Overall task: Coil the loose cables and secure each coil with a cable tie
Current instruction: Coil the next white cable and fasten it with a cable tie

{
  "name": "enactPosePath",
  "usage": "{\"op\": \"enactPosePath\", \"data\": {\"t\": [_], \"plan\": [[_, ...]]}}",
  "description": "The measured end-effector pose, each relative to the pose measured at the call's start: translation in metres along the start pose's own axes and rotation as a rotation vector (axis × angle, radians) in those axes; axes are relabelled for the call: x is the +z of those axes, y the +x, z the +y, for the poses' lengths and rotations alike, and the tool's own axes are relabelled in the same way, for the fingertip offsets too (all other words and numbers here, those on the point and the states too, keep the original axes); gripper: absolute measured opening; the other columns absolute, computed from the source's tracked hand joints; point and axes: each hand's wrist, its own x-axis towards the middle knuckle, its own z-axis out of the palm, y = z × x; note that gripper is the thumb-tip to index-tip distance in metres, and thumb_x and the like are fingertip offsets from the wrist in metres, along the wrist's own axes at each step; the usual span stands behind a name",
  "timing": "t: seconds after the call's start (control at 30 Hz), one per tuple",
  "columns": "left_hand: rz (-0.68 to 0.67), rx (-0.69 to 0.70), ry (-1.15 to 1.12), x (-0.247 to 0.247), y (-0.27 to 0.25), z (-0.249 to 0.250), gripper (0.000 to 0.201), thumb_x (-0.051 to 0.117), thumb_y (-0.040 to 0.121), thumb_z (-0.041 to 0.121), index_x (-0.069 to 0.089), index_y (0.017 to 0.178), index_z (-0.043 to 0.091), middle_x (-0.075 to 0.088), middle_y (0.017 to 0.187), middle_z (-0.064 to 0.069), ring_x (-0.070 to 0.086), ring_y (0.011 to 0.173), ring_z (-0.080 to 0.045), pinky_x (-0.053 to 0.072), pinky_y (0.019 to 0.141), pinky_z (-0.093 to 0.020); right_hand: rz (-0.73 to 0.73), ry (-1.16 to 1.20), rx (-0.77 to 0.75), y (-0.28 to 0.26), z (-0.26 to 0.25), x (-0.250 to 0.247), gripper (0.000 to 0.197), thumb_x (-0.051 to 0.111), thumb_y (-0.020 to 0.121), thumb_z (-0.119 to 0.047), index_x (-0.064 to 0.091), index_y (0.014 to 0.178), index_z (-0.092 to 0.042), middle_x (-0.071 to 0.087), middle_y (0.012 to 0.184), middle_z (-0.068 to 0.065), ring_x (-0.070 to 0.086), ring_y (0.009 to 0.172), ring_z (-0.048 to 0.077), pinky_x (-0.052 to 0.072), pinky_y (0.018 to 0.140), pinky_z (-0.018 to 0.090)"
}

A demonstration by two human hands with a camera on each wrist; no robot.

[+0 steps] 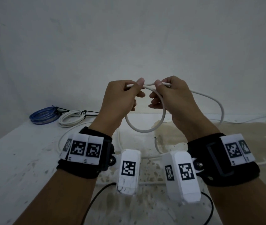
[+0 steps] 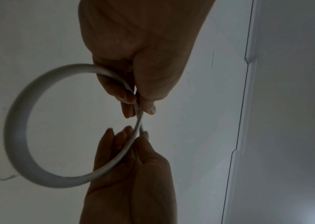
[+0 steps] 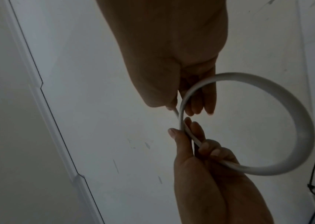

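Above the table I hold a thick white cable [image 1: 145, 131] bent into one round loop [image 2: 15, 128] that hangs below my hands. My left hand [image 1: 137, 88] grips the loop's top, thumb on the cable and fingers curled round it [image 3: 208, 149]. Right beside it, my right hand [image 1: 157, 89] pinches the crossing strands between thumb and forefinger, its other fingers [image 2: 121, 136] loosely extended. From the right hand the rest of the cable [image 1: 218, 103] arcs out to the right and drops to the table. The loop [image 3: 298, 121] is in the air, touching nothing else.
At the back left lie a blue coil [image 1: 43, 116] and a white coil [image 1: 71, 118], each bound with a black tie. Loose white cable [image 1: 60, 140] runs over the white table [image 1: 15, 159] under my wrists. A brown stain [image 1: 210, 135] covers the right side. A black cord [image 1: 95, 198] lies near the front.
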Motion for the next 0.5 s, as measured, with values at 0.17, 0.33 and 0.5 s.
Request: {"op": "enactPosePath", "data": {"t": [0.17, 0.33, 0.5], "plan": [[0.063, 0.004, 0.014, 0.0009, 0.0000, -0.0019, 0.028, 0.060, 0.095, 0.040, 0.074, 0.087, 0.018, 0.073, 0.072, 0.001, 0.053, 0.047, -0.009, 0.043, 0.048, -0.024, 0.039, 0.067, -0.006, -0.0017, -0.0011, 0.0024, 0.019, 0.051, 0.102, -0.018, 0.053, 0.107, 0.001, 0.069, 0.079, 0.014, 0.067, 0.063, 0.017, 0.061, 0.062, 0.033], [0.142, 0.044, 0.062, -0.0052, 0.0042, -0.0032, 0.025, 0.062, 0.092, 0.042, 0.075, 0.080, 0.025, 0.070, 0.065, 0.008, 0.054, 0.052, 0.001, 0.043, 0.062, -0.026, 0.017, 0.125, 0.051, -0.0010, -0.0020, -0.0001, 0.017, 0.049, 0.103, -0.018, 0.051, 0.106, -0.002, 0.066, 0.077, 0.012, 0.068, 0.065, 0.020, 0.062, 0.068, 0.039], [0.108, 0.078, 0.116, -0.0063, 0.0034, -0.0021, 0.024, 0.063, 0.090, 0.046, 0.075, 0.082, 0.026, 0.072, 0.069, 0.008, 0.058, 0.056, 0.002, 0.046, 0.063, -0.025, -0.072, 0.133, 0.090, -0.0031, -0.0030, -0.0020, 0.017, 0.048, 0.103, -0.017, 0.051, 0.108, -0.001, 0.068, 0.083, 0.017, 0.068, 0.067, 0.021, 0.061, 0.069, 0.036]]}}
